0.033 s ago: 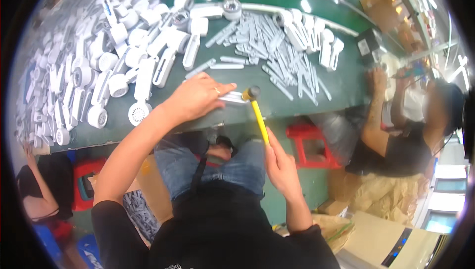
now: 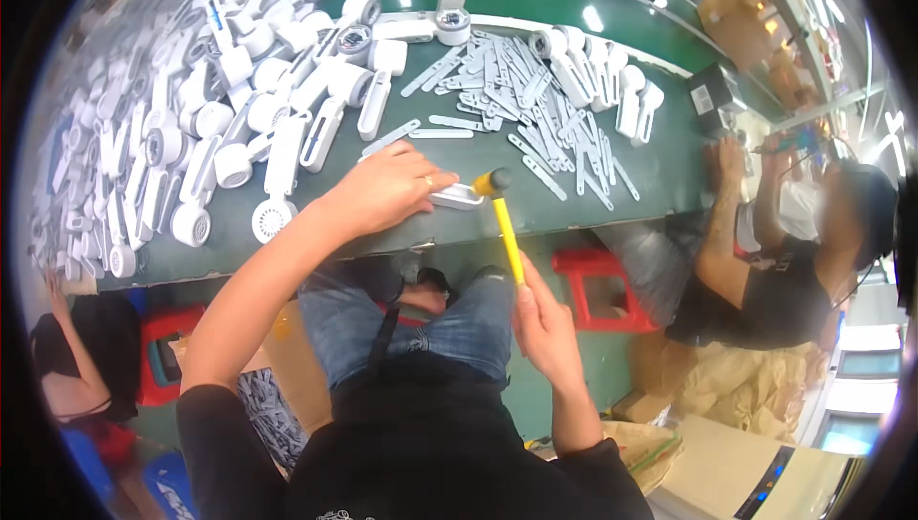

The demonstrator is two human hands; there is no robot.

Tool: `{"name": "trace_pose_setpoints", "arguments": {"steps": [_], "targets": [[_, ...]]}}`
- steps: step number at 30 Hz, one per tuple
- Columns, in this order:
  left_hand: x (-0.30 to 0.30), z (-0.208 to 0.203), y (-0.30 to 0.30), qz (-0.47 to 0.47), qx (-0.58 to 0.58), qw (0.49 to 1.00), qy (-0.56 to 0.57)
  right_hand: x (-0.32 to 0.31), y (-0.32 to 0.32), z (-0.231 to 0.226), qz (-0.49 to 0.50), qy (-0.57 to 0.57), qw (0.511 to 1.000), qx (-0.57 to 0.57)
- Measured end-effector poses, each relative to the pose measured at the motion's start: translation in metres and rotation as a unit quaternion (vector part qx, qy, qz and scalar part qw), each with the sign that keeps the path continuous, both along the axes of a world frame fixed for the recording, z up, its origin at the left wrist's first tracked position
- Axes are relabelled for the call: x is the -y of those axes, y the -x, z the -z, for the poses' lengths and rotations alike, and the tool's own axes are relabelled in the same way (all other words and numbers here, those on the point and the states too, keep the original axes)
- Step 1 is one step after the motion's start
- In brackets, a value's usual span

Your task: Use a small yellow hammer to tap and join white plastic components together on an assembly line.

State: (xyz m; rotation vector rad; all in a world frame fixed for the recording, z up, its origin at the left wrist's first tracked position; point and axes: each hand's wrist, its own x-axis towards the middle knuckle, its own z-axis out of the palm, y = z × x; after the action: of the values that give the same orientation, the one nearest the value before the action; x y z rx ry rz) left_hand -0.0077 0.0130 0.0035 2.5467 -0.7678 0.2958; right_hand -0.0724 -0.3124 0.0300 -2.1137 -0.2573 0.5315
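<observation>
My left hand (image 2: pixel 392 190) is closed over a white long-handled part (image 2: pixel 461 197) that lies near the table's front edge. One end of the part shows beyond my fingers; the rest is hidden under the hand. In my right hand (image 2: pixel 545 329) is the yellow handle of a small hammer (image 2: pixel 507 238). Its yellow and dark head (image 2: pixel 491 182) is right by the part's exposed end; whether they touch I cannot tell. Beyond them lies a loose pile of thin grey-white strips (image 2: pixel 535 89).
White handled parts with round heads (image 2: pixel 273 219) are heaped across the left of the green table (image 2: pixel 382 250); several more stand right of the strips (image 2: pixel 631 104). A co-worker (image 2: pixel 765 281) sits at right by a red stool (image 2: pixel 607 290). Another person (image 2: pixel 86 357) is at left.
My left hand's fingers have curled in from a stretched position over the white part. The hammer head has shifted slightly to the right.
</observation>
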Motion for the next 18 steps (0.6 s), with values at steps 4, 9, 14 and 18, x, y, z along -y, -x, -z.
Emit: {"name": "trace_pose_setpoints", "arguments": {"steps": [4,9,14,18], "targets": [[0.024,-0.024,-0.012,0.122,0.088,0.982,-0.116,0.000,-0.001,-0.004,0.051,-0.116,0.991,0.038],[0.017,-0.028,0.000,0.079,0.019,0.995,-0.054,0.007,0.004,-0.004,0.076,-0.180,0.981,-0.011],[0.013,-0.005,0.049,-0.124,0.065,0.984,0.108,0.006,0.009,-0.009,0.005,-0.105,0.994,0.041],[0.017,0.034,0.054,-0.163,0.091,0.970,0.158,-0.004,0.007,-0.012,-0.014,-0.029,0.996,0.081]]}}
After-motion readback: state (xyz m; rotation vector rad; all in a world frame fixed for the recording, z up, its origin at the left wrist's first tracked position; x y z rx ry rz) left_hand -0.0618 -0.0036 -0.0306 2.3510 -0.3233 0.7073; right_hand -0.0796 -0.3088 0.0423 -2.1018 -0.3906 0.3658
